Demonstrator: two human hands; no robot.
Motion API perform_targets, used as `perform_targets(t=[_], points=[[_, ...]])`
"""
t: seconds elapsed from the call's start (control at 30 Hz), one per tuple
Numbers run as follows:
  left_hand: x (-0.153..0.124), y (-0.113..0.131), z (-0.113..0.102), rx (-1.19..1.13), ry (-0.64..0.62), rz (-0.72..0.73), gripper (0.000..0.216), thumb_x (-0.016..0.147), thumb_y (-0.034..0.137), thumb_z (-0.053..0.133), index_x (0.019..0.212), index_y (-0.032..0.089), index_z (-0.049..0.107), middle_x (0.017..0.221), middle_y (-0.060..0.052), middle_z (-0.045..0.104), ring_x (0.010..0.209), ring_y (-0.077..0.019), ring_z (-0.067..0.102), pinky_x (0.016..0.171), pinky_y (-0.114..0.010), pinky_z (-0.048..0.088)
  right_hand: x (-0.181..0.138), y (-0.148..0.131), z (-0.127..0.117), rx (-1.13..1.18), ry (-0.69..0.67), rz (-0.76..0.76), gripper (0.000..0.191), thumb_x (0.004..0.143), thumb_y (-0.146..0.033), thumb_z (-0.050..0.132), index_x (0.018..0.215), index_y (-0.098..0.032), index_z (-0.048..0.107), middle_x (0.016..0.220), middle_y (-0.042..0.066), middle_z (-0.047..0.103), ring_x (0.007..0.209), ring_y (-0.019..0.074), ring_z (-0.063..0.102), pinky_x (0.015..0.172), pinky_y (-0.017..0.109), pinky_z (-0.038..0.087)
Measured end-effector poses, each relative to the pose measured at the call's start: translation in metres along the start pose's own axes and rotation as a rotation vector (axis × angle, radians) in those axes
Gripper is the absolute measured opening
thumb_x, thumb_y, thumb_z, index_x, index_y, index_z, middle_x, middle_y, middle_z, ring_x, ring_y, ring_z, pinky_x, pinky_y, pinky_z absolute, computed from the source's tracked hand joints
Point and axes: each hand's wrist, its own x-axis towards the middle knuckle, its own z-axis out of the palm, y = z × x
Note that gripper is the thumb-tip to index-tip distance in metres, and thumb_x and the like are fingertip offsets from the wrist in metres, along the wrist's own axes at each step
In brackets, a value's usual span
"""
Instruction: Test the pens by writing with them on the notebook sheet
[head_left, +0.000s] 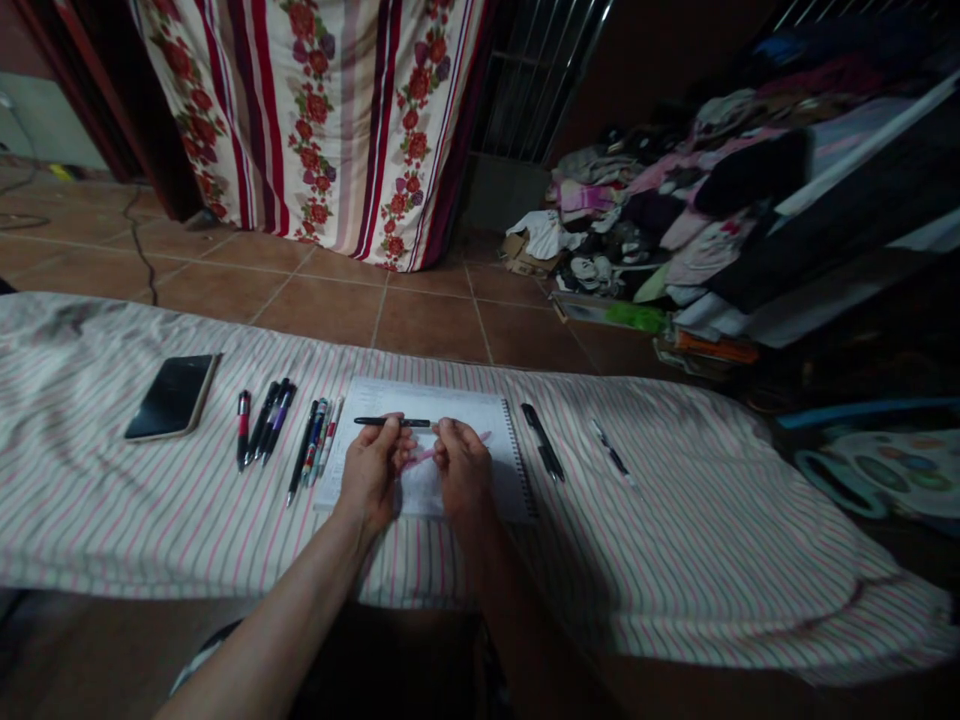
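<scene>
A slim black pen [416, 423] lies level between my hands, above an open spiral notebook [480, 400]. My left hand [373, 465] grips it near the middle, with thumb and fingers closed around it. My right hand [463, 462] pinches at its right end, the thumb and fingertips pressed together. On the page beneath lies something pink and slim [421, 456], partly covered by my right hand. Just left of the notebook is a row of pens and pencils [304, 452]. To its right lies a black pen [543, 442].
Farther left are more pens [271, 420], a red-and-black pen [244, 430] and a phone [171, 397]. A clear-ended pen [613, 450] lies at right. Striped cloth [697, 530] covers the surface. Beyond are a floral curtain [315, 130] and piled clothes [637, 210].
</scene>
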Motion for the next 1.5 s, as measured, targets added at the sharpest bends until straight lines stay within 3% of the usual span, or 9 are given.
perform_targets(t=[0.37,0.67,0.9,1.03,1.17,1.33,1.5], points=[[0.014,0.018,-0.015,0.113,0.038,0.021,0.008,0.082,0.007,0.052,0.079,0.007,0.059,0.057,-0.002,0.061,0.043,-0.005,0.055,0.039,-0.011,0.042,0.008,-0.001,-0.004,0.051,0.083,0.059,0.027,0.059,-0.038,0.069,0.069,-0.014,0.063,0.056,-0.005,0.054,0.049,0.0036,0.043,0.045,0.015,0.034],[0.012,0.019,-0.01,0.027,0.072,-0.033,0.014,0.085,0.006,0.046,0.076,0.008,0.057,0.055,-0.002,0.06,0.044,-0.0051,0.056,0.039,-0.01,0.043,0.01,-0.008,-0.012,0.167,0.129,0.086,0.023,0.056,-0.032,0.073,0.066,-0.014,0.062,0.062,-0.003,0.061,0.052,0.0039,0.049,0.048,0.015,0.04],[0.017,0.017,-0.011,0.133,0.074,0.032,0.008,0.081,0.008,0.051,0.076,0.008,0.058,0.056,-0.001,0.059,0.044,-0.0051,0.054,0.039,-0.011,0.04,0.014,-0.014,-0.021,0.171,0.16,0.033,0.024,0.055,-0.029,0.073,0.07,-0.014,0.061,0.064,-0.002,0.063,0.053,0.0042,0.052,0.047,0.014,0.042],[0.024,0.016,-0.018,0.309,0.071,0.17,0.007,0.073,0.016,0.06,0.073,0.009,0.058,0.057,0.0,0.058,0.044,-0.0053,0.051,0.041,-0.014,0.037,0.022,-0.018,-0.031,0.201,0.187,0.003,0.024,0.055,-0.028,0.072,0.07,-0.014,0.06,0.064,-0.003,0.063,0.051,0.0031,0.05,0.044,0.012,0.04],[0.032,0.017,-0.032,0.68,0.01,0.393,0.02,0.072,0.032,0.061,0.076,0.012,0.058,0.059,0.001,0.056,0.047,-0.0094,0.051,0.047,-0.02,0.039,0.026,-0.021,-0.04,0.211,0.197,-0.003,0.024,0.054,-0.027,0.072,0.07,-0.013,0.06,0.063,-0.003,0.063,0.05,0.0027,0.05,0.043,0.012,0.04],[0.035,0.02,-0.04,1.206,-0.05,0.571,0.012,0.075,0.025,0.054,0.081,0.018,0.062,0.064,-0.001,0.061,0.057,-0.0152,0.056,0.058,-0.026,0.041,0.025,-0.024,-0.045,0.212,0.188,-0.013,0.023,0.055,-0.027,0.072,0.07,-0.013,0.06,0.065,-0.002,0.063,0.05,0.0022,0.049,0.045,0.012,0.041],[0.031,0.026,-0.04,1.293,-0.064,0.706,0.013,0.078,0.024,0.051,0.085,0.019,0.06,0.065,-0.002,0.06,0.06,-0.0166,0.057,0.061,-0.026,0.041,0.024,-0.026,-0.048,0.176,0.177,-0.039,0.022,0.056,-0.029,0.072,0.068,-0.014,0.061,0.066,-0.002,0.062,0.049,0.0023,0.048,0.045,0.014,0.04]])
